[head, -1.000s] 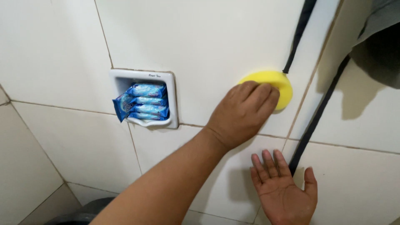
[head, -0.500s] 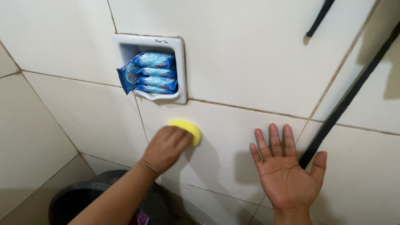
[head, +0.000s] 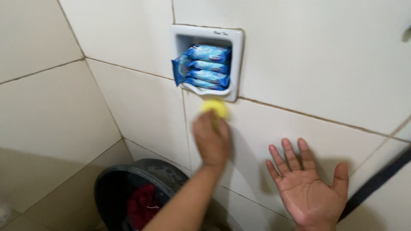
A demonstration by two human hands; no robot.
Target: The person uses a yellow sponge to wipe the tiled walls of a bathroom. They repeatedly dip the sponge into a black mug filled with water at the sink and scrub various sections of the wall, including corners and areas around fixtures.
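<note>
Bucket (head: 128,192): A dark bucket is seen low on the left, below the wall, with something red inside. It stands just beside the forearm, so it is judged that it could be knocked if the elbow drops during a stroke.
Soap niche (head: 236,51): A white recessed holder is set in the wall, with blue packets (head: 203,67) stacked in it, one corner jutting past its left edge. The packets could be caught and pulled out if the sponge is driven any higher, since it is just under the lip.
Sponge (head: 216,109): A yellow sponge is pressed against the tile directly below the holder. It is blurred, so its outline cannot be told exactly. It could slip from the grip on the wet tile.
Left hand (head: 212,141): It is curled over the sponge, fingers pressed down on it. It is blurred.
Right hand (head: 308,188): It is held open, fingers spread, palm facing the camera and wet, near the wall; whether it touches the tile cannot be told. If it is leaned on, it could slide on the damp surface.
Change: Half a second ago the sponge was lower and further left of the holder; now it is up under the lip. The bucket is seen more fully.
</note>
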